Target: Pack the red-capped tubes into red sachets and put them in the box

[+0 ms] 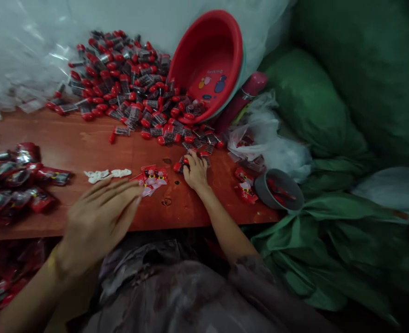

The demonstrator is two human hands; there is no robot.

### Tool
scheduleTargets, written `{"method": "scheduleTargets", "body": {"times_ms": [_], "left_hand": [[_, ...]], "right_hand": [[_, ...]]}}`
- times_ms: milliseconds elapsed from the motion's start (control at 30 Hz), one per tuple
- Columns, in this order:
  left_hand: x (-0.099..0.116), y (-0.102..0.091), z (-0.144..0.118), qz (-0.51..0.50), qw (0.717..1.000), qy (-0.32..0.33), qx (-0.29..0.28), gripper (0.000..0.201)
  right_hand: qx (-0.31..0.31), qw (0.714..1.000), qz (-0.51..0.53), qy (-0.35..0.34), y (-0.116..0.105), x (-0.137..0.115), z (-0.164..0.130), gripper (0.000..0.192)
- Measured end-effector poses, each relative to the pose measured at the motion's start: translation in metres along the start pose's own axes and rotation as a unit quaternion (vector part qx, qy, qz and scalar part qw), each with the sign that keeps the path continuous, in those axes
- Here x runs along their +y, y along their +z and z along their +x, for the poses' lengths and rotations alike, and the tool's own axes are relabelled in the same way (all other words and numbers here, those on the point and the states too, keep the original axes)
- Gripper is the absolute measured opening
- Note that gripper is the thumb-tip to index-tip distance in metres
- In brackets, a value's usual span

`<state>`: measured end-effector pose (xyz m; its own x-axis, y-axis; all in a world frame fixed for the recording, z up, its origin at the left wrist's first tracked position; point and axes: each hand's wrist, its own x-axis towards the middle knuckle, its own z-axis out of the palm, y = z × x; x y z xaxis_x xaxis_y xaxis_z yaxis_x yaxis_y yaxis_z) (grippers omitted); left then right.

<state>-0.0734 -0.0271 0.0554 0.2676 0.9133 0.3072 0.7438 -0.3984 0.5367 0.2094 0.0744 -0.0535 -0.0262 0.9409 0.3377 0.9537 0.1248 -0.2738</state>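
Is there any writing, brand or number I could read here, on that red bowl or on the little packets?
None can be read.
Red basin: a short line of small letters above cartoon figures, too blurred to read.
Red packets between the hands: printed figures, any lettering too small.
Red-capped pieces in the pile: dark labels, unreadable.
Wrapped packs at the left: glare and blur, nothing readable.

My left hand (98, 222) hovers flat in the lower left of the frame, palm down, fingers straight and together, slightly blurred. My right hand (195, 171) reaches to the centre, forearm bare, fingers curled down, knuckles up.
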Motion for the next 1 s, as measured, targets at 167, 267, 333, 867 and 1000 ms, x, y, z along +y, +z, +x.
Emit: {"method": "scheduleTargets", "body": {"times_ms": [167,267,333,867,1000], "left_hand": [[-0.030,0.053,0.037,0.142,0.989,0.016,-0.024,0.031],[-0.036,0.074,0.055,0.198,0.980,-0.015,-0.008,0.029],[-0.041,0.069,0.061,0.241,0.969,-0.052,0.006,0.029],[-0.066,0.034,0.049,0.260,0.956,-0.130,0.034,0.032],[-0.025,0.070,0.072,0.200,0.980,0.001,-0.009,0.031]], "right_hand": [[0.047,0.998,-0.014,-0.027,-0.004,-0.001,-0.019,0.037],[0.075,0.996,-0.021,-0.034,-0.005,-0.001,-0.029,0.038],[0.086,0.996,-0.019,-0.030,-0.004,0.001,-0.032,0.040],[0.085,0.996,0.027,-0.019,0.000,0.004,-0.026,0.040],[0.083,0.996,0.034,-0.014,-0.001,0.004,-0.027,0.039]]}}
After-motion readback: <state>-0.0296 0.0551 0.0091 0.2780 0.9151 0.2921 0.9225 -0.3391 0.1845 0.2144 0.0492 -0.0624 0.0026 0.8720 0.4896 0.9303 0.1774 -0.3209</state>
